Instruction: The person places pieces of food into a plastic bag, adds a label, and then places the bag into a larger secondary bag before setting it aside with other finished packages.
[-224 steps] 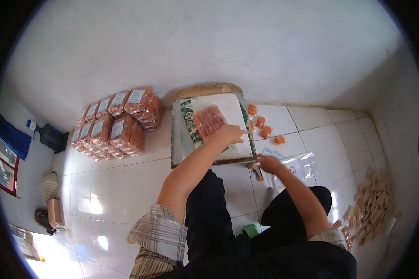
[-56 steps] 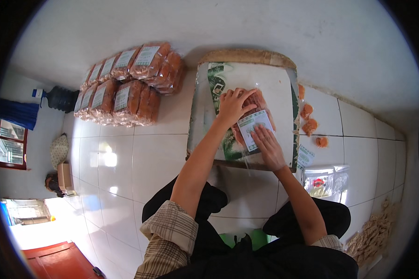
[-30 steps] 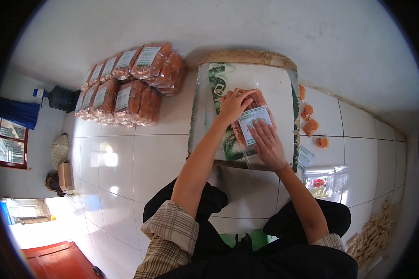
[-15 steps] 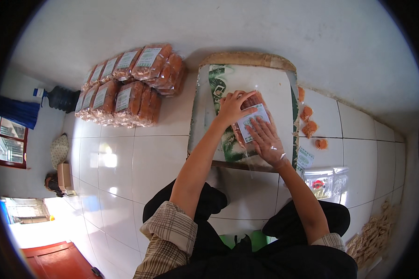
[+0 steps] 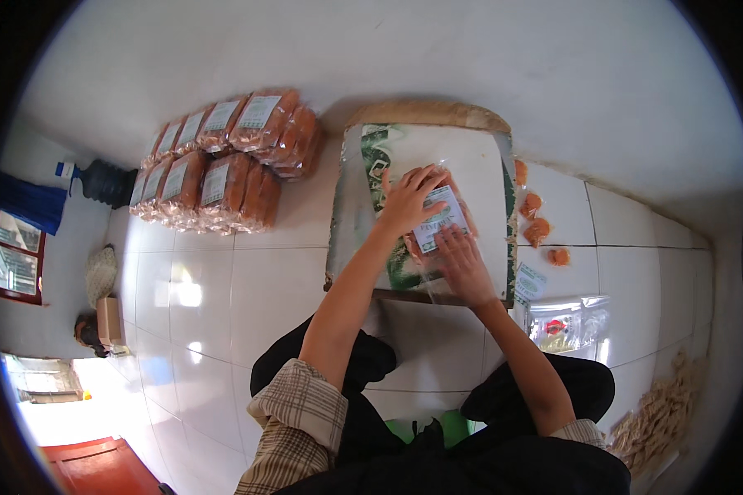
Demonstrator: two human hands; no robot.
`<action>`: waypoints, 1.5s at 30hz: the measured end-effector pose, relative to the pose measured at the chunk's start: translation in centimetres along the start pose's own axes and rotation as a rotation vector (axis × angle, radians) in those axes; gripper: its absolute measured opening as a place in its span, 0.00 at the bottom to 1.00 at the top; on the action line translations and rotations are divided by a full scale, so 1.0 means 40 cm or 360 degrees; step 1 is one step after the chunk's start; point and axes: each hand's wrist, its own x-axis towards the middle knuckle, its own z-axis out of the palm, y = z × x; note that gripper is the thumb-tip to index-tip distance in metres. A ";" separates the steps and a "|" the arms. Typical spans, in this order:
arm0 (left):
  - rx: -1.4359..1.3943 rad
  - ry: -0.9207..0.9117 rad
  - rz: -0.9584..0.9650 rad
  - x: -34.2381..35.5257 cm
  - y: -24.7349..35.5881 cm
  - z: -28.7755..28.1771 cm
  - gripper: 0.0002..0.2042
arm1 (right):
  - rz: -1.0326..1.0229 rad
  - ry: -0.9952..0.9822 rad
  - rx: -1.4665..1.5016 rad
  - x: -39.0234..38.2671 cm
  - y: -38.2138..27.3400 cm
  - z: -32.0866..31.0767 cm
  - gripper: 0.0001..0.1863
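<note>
A clear plastic packet (image 5: 461,191) of orange-brown pieces lies on a low worn table (image 5: 485,169) in front of me. On its upper face is a white and green label (image 5: 434,235). My left hand (image 5: 408,202) rests open over the packet's upper left side, its fingers reaching across the top of the label. Flat against the lower right part, my right hand (image 5: 466,266) presses with its fingers stretched out on the label and film. Loose clear film shows at the packet's near end.
Similar filled packets (image 5: 227,177) are stacked in two tiers on the tiled floor at left. Right of the table lie small orange packets (image 5: 537,231), a loose label (image 5: 530,282) and clear plastic bags (image 5: 565,322). A beige heap (image 5: 656,421) sits at the lower right.
My right hand has slid slightly toward me and left along the packet. My left hand stays at its upper left. The whole view has shifted a little.
</note>
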 end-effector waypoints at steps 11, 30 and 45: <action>-0.0655 0.0438 0.0140 0.128 0.353 0.046 0.14 | 0.0263 -0.0558 0.0200 -0.323 0.318 -0.260 0.08; -0.1682 -0.0175 -0.0832 0.079 0.711 0.774 0.16 | 0.1627 0.0437 0.0464 -0.505 0.678 0.006 0.33; -0.0945 0.0194 -0.0087 -0.008 0.635 -0.026 0.19 | 0.0582 0.0510 0.0564 -0.233 0.217 -0.556 0.11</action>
